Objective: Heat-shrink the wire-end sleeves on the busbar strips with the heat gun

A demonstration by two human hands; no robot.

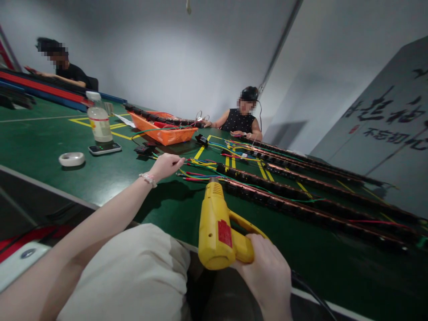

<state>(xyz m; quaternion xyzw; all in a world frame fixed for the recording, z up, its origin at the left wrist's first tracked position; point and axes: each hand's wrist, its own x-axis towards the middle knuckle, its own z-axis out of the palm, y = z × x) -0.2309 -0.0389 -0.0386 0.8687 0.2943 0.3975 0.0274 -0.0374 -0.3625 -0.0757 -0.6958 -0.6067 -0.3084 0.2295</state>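
Note:
My right hand [265, 265] is wrapped round the handle of a yellow heat gun [214, 223], whose nozzle points forward over the table. My left hand [166, 166] is closed at the ends of a bundle of coloured wires [202, 163], fingertips pinched on them. The bundle runs out of a long black cable chain [257, 178]. Just in front of the nozzle lie more wires with red and blue sleeves [199, 177], coming from the nearest cable chain [284, 203]. A small black connector [145, 150] sits beyond my left hand.
An orange basket [163, 133] stands behind my left hand, a dark chain lying across it. To the left are a bottle [100, 122], a phone-like device [104, 149] and a white oval case [72, 159]. Two people sit at the far side. More chains cover the right.

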